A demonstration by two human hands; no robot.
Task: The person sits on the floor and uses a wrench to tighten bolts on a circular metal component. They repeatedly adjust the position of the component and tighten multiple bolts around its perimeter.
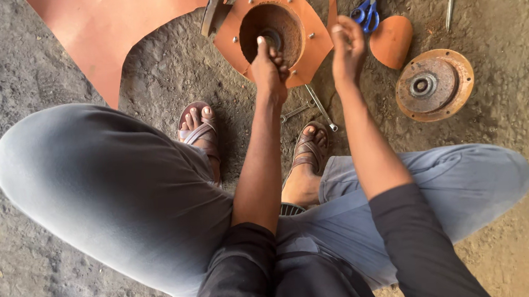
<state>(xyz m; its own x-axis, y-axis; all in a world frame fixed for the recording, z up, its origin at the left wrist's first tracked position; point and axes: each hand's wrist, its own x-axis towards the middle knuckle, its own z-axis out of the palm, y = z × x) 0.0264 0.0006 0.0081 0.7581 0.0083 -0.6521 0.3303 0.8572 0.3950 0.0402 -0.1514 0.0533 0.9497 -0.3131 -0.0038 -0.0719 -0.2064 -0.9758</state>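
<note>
Orange sheet-metal offcut (104, 29), on the dirt floor, upper left. Orange flanged housing (271, 31) with studded rim, on the ground ahead of the sandalled feet. Left hand (269, 69), fingers curled shut over the housing's near rim. Spanners (311, 107), just below. Right hand (348, 47), fingers loosely bent, contents indiscernible. Blue-handled scissors (367, 11). Rusty round flange plate (434, 85), far right.
</note>
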